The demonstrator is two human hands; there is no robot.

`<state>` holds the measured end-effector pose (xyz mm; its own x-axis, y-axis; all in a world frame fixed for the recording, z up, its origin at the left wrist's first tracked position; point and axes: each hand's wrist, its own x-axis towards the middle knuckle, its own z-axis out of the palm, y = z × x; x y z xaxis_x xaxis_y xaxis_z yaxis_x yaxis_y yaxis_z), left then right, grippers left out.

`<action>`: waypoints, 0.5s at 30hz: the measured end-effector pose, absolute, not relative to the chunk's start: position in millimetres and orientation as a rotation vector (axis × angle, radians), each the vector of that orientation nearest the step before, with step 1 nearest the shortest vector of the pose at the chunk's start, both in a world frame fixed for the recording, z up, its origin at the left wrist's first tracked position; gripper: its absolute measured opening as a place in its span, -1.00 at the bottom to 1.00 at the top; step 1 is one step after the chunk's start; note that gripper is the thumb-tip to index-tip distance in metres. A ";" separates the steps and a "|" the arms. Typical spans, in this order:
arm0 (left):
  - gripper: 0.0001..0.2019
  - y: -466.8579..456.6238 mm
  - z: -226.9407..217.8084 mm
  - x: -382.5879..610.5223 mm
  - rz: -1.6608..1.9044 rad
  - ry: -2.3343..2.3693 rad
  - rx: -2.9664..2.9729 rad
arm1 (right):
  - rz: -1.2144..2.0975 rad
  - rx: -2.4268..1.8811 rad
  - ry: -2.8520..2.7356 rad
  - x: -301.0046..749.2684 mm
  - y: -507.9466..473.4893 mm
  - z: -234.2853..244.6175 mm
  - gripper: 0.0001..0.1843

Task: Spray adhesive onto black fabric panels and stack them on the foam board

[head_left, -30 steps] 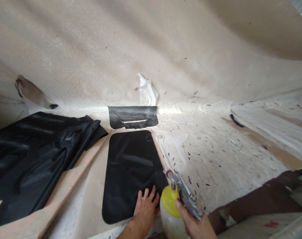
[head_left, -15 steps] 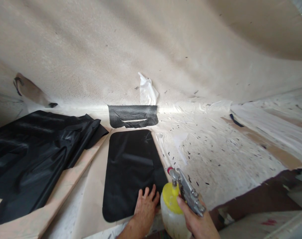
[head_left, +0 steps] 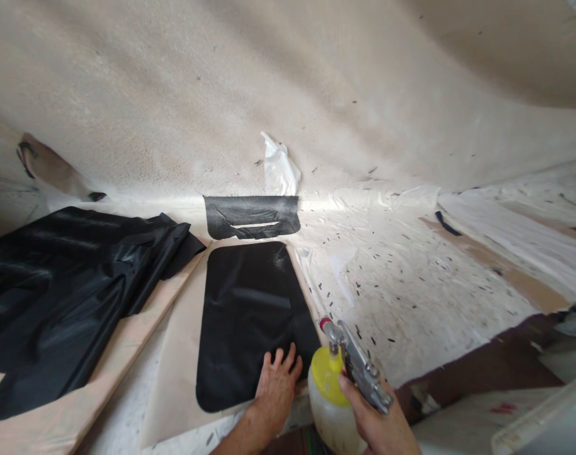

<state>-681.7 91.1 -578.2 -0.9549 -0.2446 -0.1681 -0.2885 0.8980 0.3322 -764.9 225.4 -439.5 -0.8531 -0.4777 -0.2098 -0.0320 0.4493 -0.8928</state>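
Observation:
My left hand (head_left: 278, 381) lies with fingers spread on the lower right part of a black rounded-corner sheet (head_left: 250, 309). That sheet is flat on a pale paper-covered board (head_left: 174, 373). In my right hand (head_left: 375, 407) is a metal spray gun (head_left: 361, 366) with its red-ringed nozzle pointing up and to the left. Below the gun hangs its cup (head_left: 332, 395), with a yellow lid and a cloudy white body. The nozzle is just beside the sheet's right edge. No spray shows in the air.
A pile of black sheets (head_left: 79, 278) rests on a board at the left. Beyond the flat sheet lies a smaller black piece with a slit (head_left: 252, 212). A white scrap (head_left: 279, 165) sticks to the draped backing. Dark flecks dot the white covering (head_left: 401, 284) at right.
The view has tilted slightly, so the scene sits a little higher in the frame. My left hand stays on the sheet, and the spray gun stays in my right hand.

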 end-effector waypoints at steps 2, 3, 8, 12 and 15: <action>-0.48 91.7 -579.7 -681.3 0.525 2.953 -0.415 | -1.439 -0.369 2.281 -758.0 226.8 -436.4 -0.42; -0.48 92.0 -580.5 -681.0 0.514 2.962 -0.414 | -1.441 -0.349 2.274 -755.2 228.5 -435.4 -0.41; -0.46 92.9 -581.1 -679.5 0.432 2.992 -0.387 | -1.370 -0.304 2.301 -747.4 244.7 -437.1 -0.40; -0.45 93.7 -581.9 -678.7 0.392 3.004 -0.384 | -1.285 -0.308 2.329 -743.0 259.0 -446.1 -0.40; -0.44 95.3 -587.8 -678.3 0.380 3.016 -0.393 | -1.299 -0.316 2.337 -743.0 271.0 -460.5 -0.44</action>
